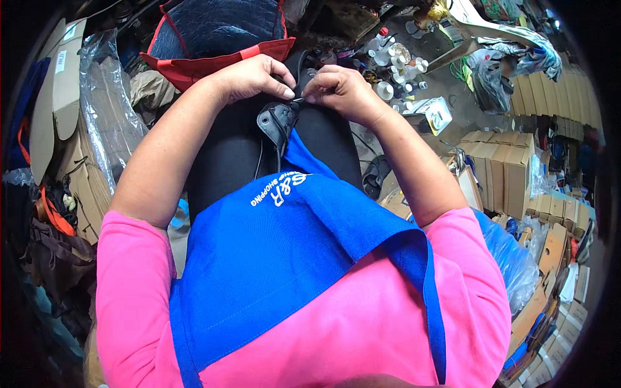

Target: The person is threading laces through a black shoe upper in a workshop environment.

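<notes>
Over my lap my two hands meet, fingertips almost touching. My left hand (259,79) is closed in a pinch, and so is my right hand (341,94), just to its right. Between them shows a thin, shiny sliver (297,99), too small to name; I cannot tell which hand grips it. Right below the fingers, a dark grey piece with a round eyelet (276,124) rests on my black-clad thighs, with dark cord hanging from it. A blue apron (259,239) covers my front, one edge folded over.
Ahead stands a red bag (223,61) with a dark, shiny lining. Several white bottles (398,61) crowd the floor at far right. Cardboard boxes (501,171) and clear plastic (511,258) lie to my right. Cardboard (65,84) and plastic wrap (107,97) lean at left.
</notes>
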Motion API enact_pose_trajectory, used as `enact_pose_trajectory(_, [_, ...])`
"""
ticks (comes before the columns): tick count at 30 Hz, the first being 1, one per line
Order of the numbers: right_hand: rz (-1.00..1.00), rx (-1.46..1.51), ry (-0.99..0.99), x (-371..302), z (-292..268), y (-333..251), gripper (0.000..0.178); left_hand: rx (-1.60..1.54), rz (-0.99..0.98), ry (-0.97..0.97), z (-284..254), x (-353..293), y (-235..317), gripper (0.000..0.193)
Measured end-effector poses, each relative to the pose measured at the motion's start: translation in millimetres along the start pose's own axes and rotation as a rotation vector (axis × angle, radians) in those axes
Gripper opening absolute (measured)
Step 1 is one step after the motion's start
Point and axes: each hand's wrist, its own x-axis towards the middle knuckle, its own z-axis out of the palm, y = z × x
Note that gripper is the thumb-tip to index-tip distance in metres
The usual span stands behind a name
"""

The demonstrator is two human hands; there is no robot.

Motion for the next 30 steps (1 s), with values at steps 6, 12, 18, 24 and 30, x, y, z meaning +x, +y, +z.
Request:
enact_pose_trajectory(6, [0.059, -0.065, 0.084, 1.8, -14.0, 0.3, 0.012, -0.053, 0.018, 0.021, 1.3, -2.0, -2.5, 0.022])
enact_pose_trajectory(12, [-0.047, -0.176, 0.032, 3.9, -13.3, -5.5, 0.013, -0.113, 0.027, 0.015, 3.1, 0.1, -8.3, 0.021])
enact_pose_trajectory(18, [-0.066, -0.094, 0.020, 3.4, -4.5, -1.4, 0.011, -0.144, 0.024, 0.018, 2.7, -1.6, -9.6, 0.020])
enact_pose_trajectory(24, [0.038, 0.010, 0.076, -1.8, 2.2, 2.3, 0.011, -0.219, 0.059, 0.030, 2.8, -1.7, -15.6, 0.018])
enact_pose_trajectory(30, [0.108, 0.043, 0.053, -1.1, 1.0, -2.3, 0.010, -0.254, 0.054, 0.010, 0.9, -2.4, -18.4, 0.020])
